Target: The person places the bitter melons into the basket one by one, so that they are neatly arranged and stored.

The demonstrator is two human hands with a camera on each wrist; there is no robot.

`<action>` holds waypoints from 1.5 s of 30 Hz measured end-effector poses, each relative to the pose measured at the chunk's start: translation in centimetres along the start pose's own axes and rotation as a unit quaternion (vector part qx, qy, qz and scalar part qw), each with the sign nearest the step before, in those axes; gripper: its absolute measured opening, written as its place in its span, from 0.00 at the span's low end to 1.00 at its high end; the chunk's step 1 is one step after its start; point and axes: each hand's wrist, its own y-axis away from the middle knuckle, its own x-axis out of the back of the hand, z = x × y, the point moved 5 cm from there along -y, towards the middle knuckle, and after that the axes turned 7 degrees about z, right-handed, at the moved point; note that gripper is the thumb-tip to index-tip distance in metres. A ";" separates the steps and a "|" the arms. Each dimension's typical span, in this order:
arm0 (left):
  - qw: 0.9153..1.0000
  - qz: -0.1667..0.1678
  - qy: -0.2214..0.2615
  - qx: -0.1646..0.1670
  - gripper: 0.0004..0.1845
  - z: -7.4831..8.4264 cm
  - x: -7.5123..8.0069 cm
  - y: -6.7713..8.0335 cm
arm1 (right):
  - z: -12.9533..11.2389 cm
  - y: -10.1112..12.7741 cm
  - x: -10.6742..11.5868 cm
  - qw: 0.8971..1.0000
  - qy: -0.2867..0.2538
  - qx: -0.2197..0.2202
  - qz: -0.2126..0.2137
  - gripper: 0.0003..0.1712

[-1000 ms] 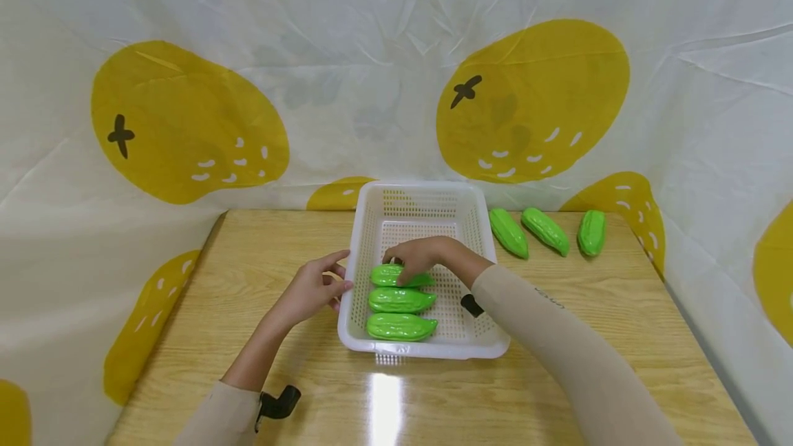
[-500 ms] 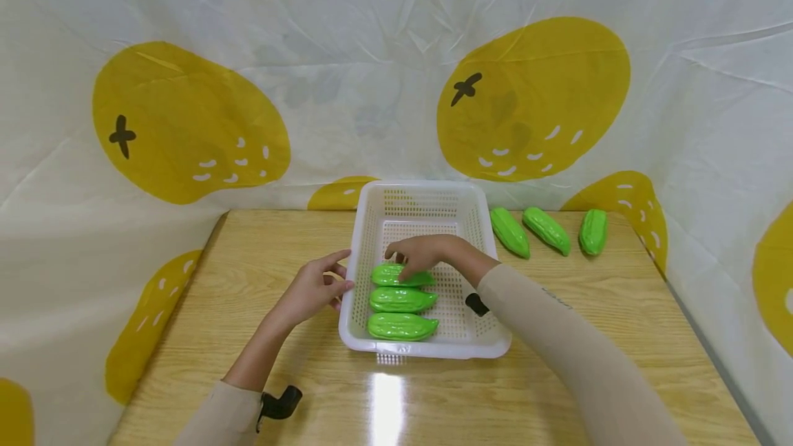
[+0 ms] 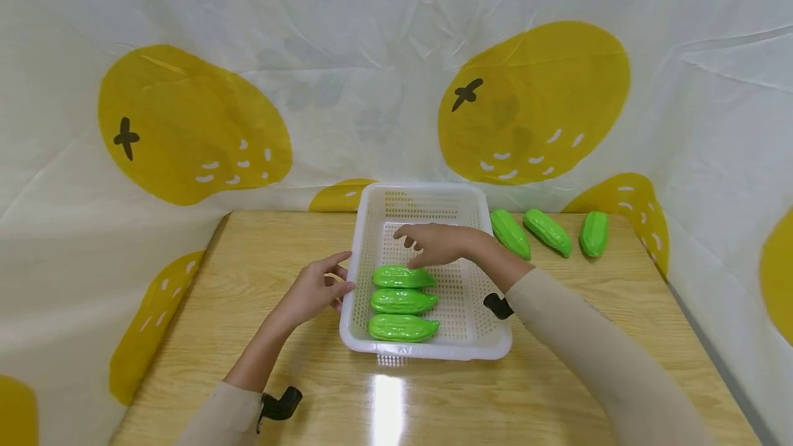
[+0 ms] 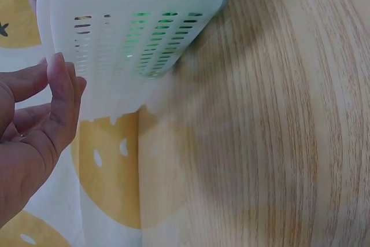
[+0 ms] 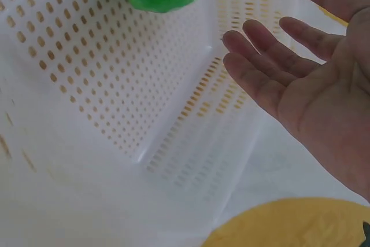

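Three glossy green bitter melons, ridged and artificial-looking, lie in a row along the left side of a white plastic basket point(image 3: 427, 349). The nearest bitter melon point(image 3: 403, 327), the middle bitter melon point(image 3: 403, 301) and the farthest bitter melon point(image 3: 396, 276) all point their tips right. Just above and behind the farthest one hovers my right hand point(image 3: 436, 243), its fingers spread and holding nothing, as the right wrist view also shows. At the basket's left rim, my left hand point(image 3: 312, 291) touches the outside with its fingertips; in the left wrist view its fingers point(image 4: 60, 82) meet the rim.
To the basket's right, near the back edge of the wooden table point(image 3: 279, 239), lie three more bitter melons: one left point(image 3: 511, 234), one in the middle point(image 3: 548, 232) and one right point(image 3: 594, 234). A patterned cloth point(image 3: 372, 109) hangs close behind and beside the table.
My right hand has let go of the farthest bitter melon and lifted up, back and slightly right. The left hand has stayed at the basket's rim.
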 end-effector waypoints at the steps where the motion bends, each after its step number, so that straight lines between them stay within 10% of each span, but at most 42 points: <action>1: 1.000 0.001 -0.001 0.001 0.35 0.0 0.0 0.0 | -0.2 0.4 0.4 1.000 -0.002 0.005 0.011 0.38; 13: 1.000 0.003 -0.006 -0.003 0.35 0.1 -0.1 0.2 | 1.5 5.6 4.0 0.980 -0.091 0.016 0.176 0.41; 31: 1.000 0.004 -0.003 0.001 0.35 -0.1 -0.2 0.2 | 12.1 13.4 3.9 0.906 -0.206 -0.078 0.361 0.39; 45: 1.000 0.006 -0.006 0.001 0.35 -0.1 -0.2 0.2 | 18.0 12.2 1.2 0.905 -0.156 -0.153 0.366 0.43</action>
